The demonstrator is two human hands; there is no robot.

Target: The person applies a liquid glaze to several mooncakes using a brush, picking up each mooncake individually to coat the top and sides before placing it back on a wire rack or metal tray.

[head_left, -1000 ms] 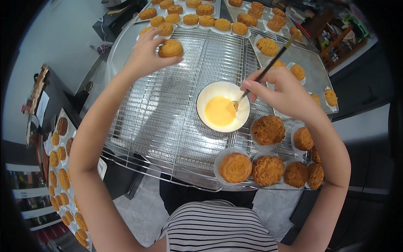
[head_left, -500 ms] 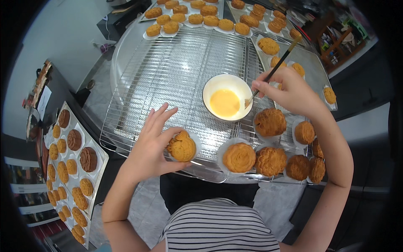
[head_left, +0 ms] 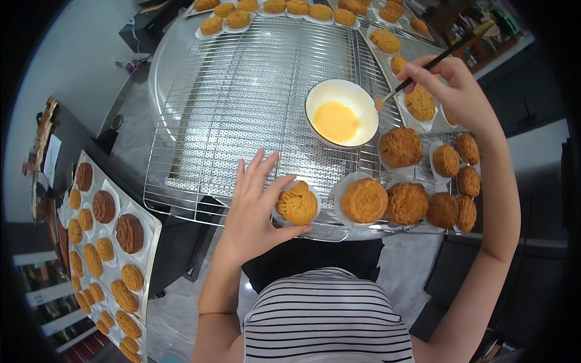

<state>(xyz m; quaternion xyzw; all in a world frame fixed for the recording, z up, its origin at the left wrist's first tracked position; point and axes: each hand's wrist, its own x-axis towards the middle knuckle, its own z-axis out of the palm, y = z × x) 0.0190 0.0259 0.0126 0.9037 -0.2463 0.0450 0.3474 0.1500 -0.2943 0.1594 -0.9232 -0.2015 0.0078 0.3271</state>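
My left hand curls its thumb and index finger round a golden mooncake with a raised animal-like pattern, set in a white paper liner at the near edge of the wire rack. The other fingers stretch forward over the rack. A thin dark-handled brush is pinched in my right hand, its bristles at the right rim of a white bowl. Yellow liquid, looking like beaten egg, lies in the bowl. Right of the left hand sits a mooncake with a rose pattern.
Browner mooncakes line the rack's near right side. More pale ones stand on paper along the far edge and on a tray at the right. At my left, a metal tray carries several mooncakes, some dark brown.
The brush has come up out of the bowl's inside to its right rim. My left hand and its mooncake are closer to the rose-patterned one. The whole view has shifted.
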